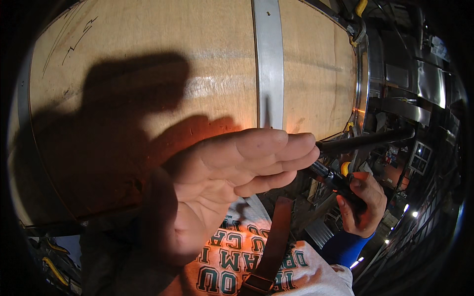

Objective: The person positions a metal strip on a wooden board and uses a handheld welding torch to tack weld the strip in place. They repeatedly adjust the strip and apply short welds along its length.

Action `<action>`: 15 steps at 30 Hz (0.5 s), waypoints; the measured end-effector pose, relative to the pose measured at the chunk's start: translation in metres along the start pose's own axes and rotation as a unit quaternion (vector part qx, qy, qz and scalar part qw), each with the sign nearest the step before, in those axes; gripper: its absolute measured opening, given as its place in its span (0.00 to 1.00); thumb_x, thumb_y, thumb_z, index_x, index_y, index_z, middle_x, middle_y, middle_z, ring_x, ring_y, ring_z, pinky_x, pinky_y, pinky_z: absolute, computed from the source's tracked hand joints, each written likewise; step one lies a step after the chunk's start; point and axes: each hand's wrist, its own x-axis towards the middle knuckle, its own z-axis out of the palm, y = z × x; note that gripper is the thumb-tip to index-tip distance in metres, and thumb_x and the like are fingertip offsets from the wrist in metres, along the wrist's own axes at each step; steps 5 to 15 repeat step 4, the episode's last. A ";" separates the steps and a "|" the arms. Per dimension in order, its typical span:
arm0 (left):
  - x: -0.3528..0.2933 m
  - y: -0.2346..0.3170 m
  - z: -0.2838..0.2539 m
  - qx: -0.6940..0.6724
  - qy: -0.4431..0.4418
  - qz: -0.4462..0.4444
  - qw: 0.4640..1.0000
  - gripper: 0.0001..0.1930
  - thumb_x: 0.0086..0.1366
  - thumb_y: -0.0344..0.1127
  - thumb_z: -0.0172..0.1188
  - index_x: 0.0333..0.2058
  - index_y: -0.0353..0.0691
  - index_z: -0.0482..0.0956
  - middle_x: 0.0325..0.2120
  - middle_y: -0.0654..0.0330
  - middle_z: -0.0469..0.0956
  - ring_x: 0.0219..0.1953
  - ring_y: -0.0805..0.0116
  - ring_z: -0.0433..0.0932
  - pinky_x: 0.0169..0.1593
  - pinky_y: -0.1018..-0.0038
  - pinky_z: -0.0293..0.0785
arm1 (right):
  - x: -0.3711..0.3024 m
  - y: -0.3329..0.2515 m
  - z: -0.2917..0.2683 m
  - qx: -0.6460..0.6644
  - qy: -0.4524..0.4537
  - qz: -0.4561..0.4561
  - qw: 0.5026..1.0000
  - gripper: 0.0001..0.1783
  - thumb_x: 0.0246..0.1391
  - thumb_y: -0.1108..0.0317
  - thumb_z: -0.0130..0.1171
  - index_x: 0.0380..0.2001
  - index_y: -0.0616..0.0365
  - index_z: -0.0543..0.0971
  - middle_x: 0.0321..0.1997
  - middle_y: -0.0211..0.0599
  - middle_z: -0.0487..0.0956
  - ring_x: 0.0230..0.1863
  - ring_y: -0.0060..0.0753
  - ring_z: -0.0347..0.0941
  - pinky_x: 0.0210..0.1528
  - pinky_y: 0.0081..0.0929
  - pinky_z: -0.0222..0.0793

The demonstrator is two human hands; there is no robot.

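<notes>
My left hand (232,170) is raised close to the camera, palm showing, its fingers stretched out to the right. It holds nothing and hides part of the board's near edge. At the lower right, my right hand (364,204) is wrapped around the black handle of a dark tool (323,172). The tool's shaft runs up and left towards the left hand's fingertips. A thick black bar (368,141) lies above the shaft; my fingers cover where the two may meet, so the tool's kind cannot be made out. Behind both hands is a large pale plywood panel (316,64).
A grey metal strip (270,59) crosses the panel. Yellow-tipped clamps (361,7) sit along its right edge. More yellow-handled tools (54,270) are at the lower left. A brown strap (279,232) hangs over my printed shirt. Cluttered workshop shelving and metal sheets (430,84) stand right.
</notes>
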 end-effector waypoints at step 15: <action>0.003 0.007 0.004 -0.001 0.016 -0.021 1.000 0.52 0.74 0.75 0.33 0.69 0.23 0.59 0.63 0.22 0.67 0.65 0.24 0.69 0.67 0.41 0.72 | 0.000 0.005 -0.002 0.018 -0.025 -0.004 1.000 0.22 0.43 0.70 0.77 0.45 0.50 0.84 0.40 0.42 0.86 0.33 0.42 0.82 0.37 0.31 0.69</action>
